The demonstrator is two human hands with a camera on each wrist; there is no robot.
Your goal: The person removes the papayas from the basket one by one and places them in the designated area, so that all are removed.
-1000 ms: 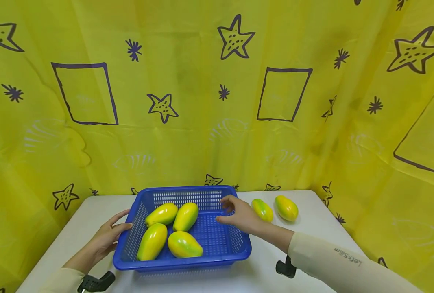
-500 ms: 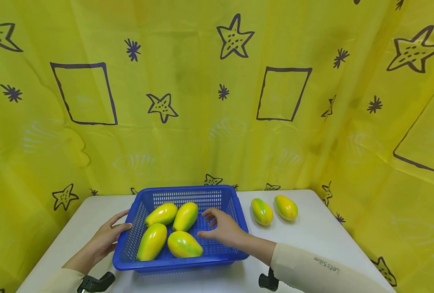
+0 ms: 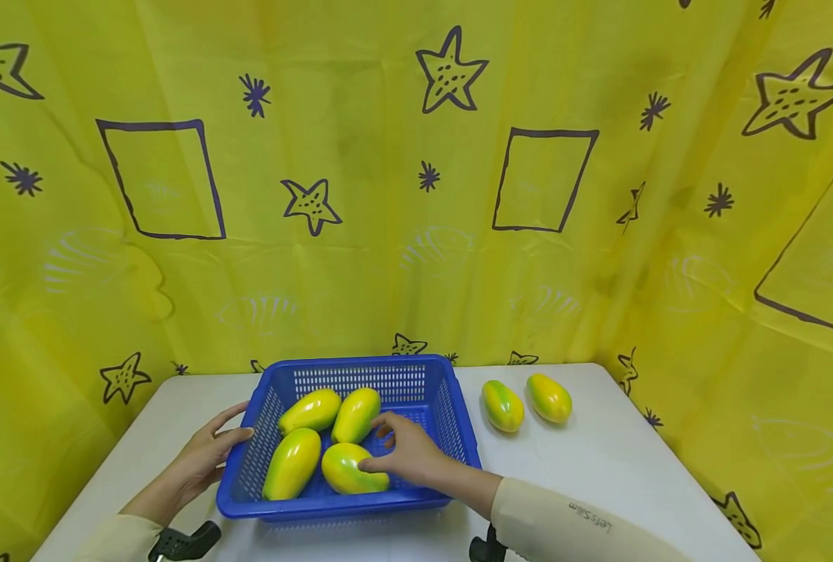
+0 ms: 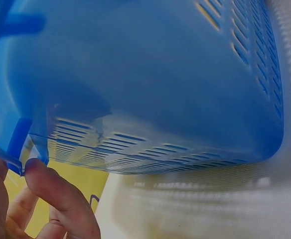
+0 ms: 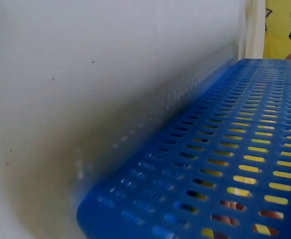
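Observation:
A blue slotted plastic basket (image 3: 346,505) stands on the table with several yellow-green mangoes inside, grouped toward its left half. My left hand (image 3: 194,464) grips the basket's left rim, thumb over the top edge; the left wrist view shows its fingers (image 4: 61,199) pinching that rim beside the handle gap. Inside the basket, my right hand (image 3: 412,454) reaches over the front-right mango (image 3: 346,470), its thumb overlapping the fruit's right end and its fingers bent loosely above. Seen from the right wrist, the basket wall (image 5: 220,144) hides most of that hand.
Two more mangoes, a nearer one (image 3: 503,407) and a farther one (image 3: 549,399), lie on the white table (image 3: 585,476) right of the basket. A yellow patterned curtain (image 3: 388,289) closes off the back and sides.
My right hand has moved left and toward the front, from the basket's right side to the front-right mango. The left hand, basket and mangoes have stayed put.

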